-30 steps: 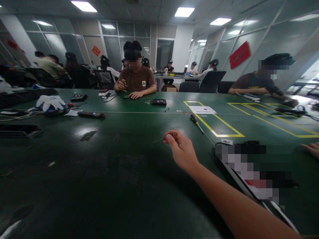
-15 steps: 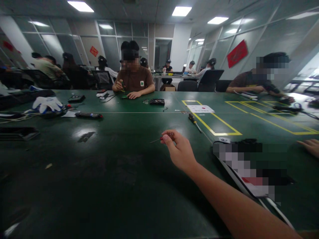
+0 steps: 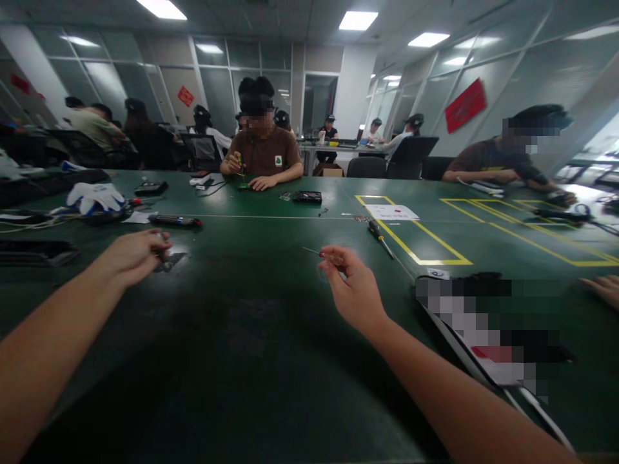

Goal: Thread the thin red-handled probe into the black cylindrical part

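Note:
My right hand point(image 3: 355, 283) is closed around a small screwdriver point(image 3: 330, 256) with a thin shaft and a reddish, partly clear handle. Its shaft points left, above the green table point(image 3: 271, 361). At the left, my left hand point(image 3: 138, 254) has its fingers curled together over a dark patch point(image 3: 171, 261) on the tabletop. Whatever those fingers may hold is too small or hidden to make out. Beyond my right hand lies a larger black and yellow screwdriver point(image 3: 380, 237) beside yellow tape lines.
White gloves point(image 3: 95, 198) and a dark pen-shaped tool point(image 3: 174, 221) lie at the left. A black device point(image 3: 307, 196) rests near a co-worker point(image 3: 264, 151) across the table. Another person's hand point(image 3: 602, 288) shows at the right edge, near a partly blurred white-edged item point(image 3: 457, 335).
My left hand has come into view from the left and reached over the dark patch. My right hand keeps the small screwdriver, whose tip has swung upward and slightly right.

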Tool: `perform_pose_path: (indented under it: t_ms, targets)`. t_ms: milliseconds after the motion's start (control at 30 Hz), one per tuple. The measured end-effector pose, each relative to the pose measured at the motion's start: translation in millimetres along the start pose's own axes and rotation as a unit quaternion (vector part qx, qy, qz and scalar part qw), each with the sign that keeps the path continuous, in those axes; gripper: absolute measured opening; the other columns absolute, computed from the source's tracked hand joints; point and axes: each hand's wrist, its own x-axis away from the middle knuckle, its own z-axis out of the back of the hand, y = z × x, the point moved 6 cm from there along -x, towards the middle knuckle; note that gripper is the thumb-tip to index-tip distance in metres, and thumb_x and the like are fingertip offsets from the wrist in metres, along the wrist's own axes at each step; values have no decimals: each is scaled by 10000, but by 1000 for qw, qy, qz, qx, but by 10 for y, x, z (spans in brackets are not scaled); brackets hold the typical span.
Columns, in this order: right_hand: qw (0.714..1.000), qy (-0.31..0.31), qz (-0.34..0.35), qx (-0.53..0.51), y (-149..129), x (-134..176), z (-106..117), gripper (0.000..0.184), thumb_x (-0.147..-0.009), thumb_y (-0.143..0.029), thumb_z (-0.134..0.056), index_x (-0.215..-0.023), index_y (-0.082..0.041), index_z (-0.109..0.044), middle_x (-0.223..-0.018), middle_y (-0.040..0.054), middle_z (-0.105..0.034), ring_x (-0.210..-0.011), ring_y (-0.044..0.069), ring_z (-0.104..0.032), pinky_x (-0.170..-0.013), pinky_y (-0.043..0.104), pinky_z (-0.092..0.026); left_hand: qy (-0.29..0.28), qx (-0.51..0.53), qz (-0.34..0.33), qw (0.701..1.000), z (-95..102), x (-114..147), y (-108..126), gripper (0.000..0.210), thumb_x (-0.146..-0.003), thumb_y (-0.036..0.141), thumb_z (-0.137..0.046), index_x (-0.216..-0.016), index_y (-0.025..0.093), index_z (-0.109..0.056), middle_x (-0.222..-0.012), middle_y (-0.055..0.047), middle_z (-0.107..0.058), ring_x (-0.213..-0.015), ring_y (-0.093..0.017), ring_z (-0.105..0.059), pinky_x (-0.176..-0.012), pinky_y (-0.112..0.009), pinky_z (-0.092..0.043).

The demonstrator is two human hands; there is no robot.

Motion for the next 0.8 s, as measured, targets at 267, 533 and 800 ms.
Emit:
perform_pose_path:
  t_ms: [267,533,800]
  targets:
    - [998,68,14,11,-103,34,149,208,-941,-418,-656,-863,-226,-649,-753,2,-672,-684,174,-624,-662,309,-472,-222,197,95,950,-1623,1090,-478,261,-760,-74,-678,-900,145,-687,-1002,-57,-712,-904,-154,-674,-819,-285,-559]
    - [975,134,62,-163,-226,133,221,239,-1008,-441,-570,-896,-233,-609,-737,-24,-578,-638,140,-569,-610,278,-468,-315,58,-42,946,-1870,1534,-779,523,-657,80,-833,-1156,192,-724,-1076,-45,-752,-1002,-189,-691,-965,-358,-526]
    - [988,62,104,-91,-207,198,112,120,-1040,-328,-526,-1091,-249,-601,-840,-8,-670,-706,150,-686,-674,294,-525,-333,1,-105,937,-1831,1505,-843,433,-698,138,-840,-1113,195,-730,-1138,-57,-756,-1089,-227,-699,-1037,-396,-519]
